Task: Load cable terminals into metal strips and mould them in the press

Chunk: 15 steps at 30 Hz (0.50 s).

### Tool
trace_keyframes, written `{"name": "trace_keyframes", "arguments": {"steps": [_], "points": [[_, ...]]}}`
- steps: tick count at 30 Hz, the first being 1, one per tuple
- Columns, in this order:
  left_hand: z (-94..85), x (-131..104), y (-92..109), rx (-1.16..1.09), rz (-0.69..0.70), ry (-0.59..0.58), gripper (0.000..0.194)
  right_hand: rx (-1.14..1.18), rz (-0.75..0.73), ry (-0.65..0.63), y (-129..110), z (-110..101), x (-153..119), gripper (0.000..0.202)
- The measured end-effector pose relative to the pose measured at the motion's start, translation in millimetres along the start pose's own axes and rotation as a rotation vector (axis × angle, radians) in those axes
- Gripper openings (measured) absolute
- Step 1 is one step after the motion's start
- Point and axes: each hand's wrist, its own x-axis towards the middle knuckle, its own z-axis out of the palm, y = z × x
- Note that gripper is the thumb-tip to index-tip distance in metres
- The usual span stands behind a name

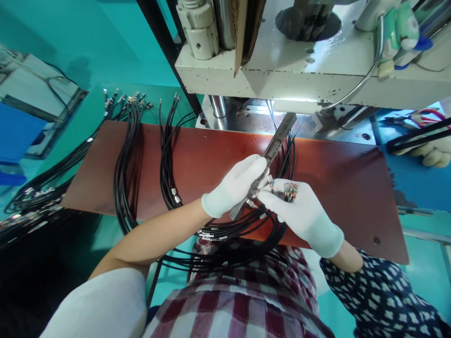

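My left hand (239, 183), in a white glove, is closed around a long grey metal bar (282, 136) with notches along it. The bar is tilted, its far end toward the press. My right hand (299, 211), also gloved, is closed on several cable ends with small metal connectors (291, 191) showing between its fingers. Its fingertips meet the bar close to my left hand, where another small connector (270, 180) shows. Black cables (243, 230) loop below both hands and over the lap. My fingers partly hide the contact between connector and bar.
A white press (296, 84) stands over the back of the reddish-brown board (345, 197). Bundles of black cables (127, 164) hang over the board's left part. A blue bin (17, 136) is at far left; red-handled pliers (423, 117) lie at right.
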Motion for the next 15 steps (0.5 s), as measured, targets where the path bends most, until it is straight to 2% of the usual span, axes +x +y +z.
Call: {"name": "trace_keyframes", "arguments": {"steps": [6,10,13,15], "points": [[3.8,-3.5,3.9,0.012,-0.023,0.053,0.044,-0.075,-0.061,0.029,1.9,4.9,0.4,0.031],[4.9,-5.6,-1.7,0.136,0.021,0.106,0.039,-0.131,-0.060,0.021,4.4,9.3,2.9,0.025],[3.3,-6.0,-5.7,0.261,0.037,0.109,0.037,-0.121,-0.007,0.020,7.0,10.6,5.2,0.023],[1.8,-5.3,-4.5,0.256,0.027,0.089,0.038,-0.058,0.059,0.010,7.8,9.7,5.4,0.026]]}}
